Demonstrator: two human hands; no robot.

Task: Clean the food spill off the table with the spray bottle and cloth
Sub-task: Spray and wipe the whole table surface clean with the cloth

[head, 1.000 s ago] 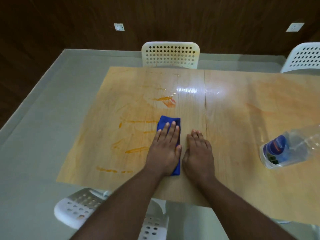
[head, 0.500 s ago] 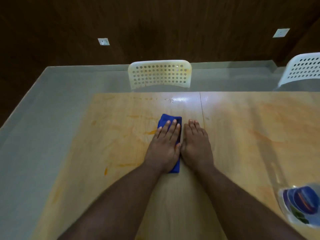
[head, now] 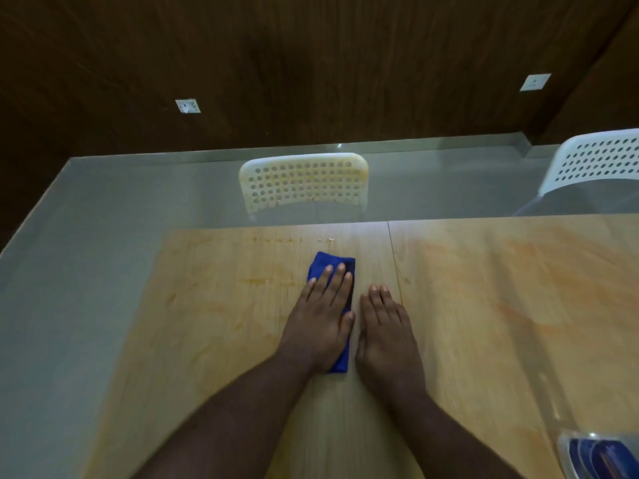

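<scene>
A folded blue cloth [head: 332, 263] lies on the wooden table [head: 484, 305] near its far edge. My left hand [head: 321, 321] presses flat on the cloth, fingers together, covering most of it. Just right of it, my right hand [head: 385, 335] rests flat on the bare wood and holds nothing. Faint orange smears of the food spill [head: 257, 281] remain left of the cloth, with a few specks along the far edge. The clear spray bottle with a blue label [head: 598, 456] shows only partly at the bottom right corner, well away from both hands.
A stained white perforated chair [head: 304, 181] stands behind the table's far edge, straight ahead. A second white chair [head: 598, 160] is at the far right. Grey floor lies to the left, and a dark wood wall is behind.
Both hands and the cloth have slid away from me toward the table's far edge. The bold orange streaks are now faint smears. The bottle has dropped to the bottom right corner of the view.
</scene>
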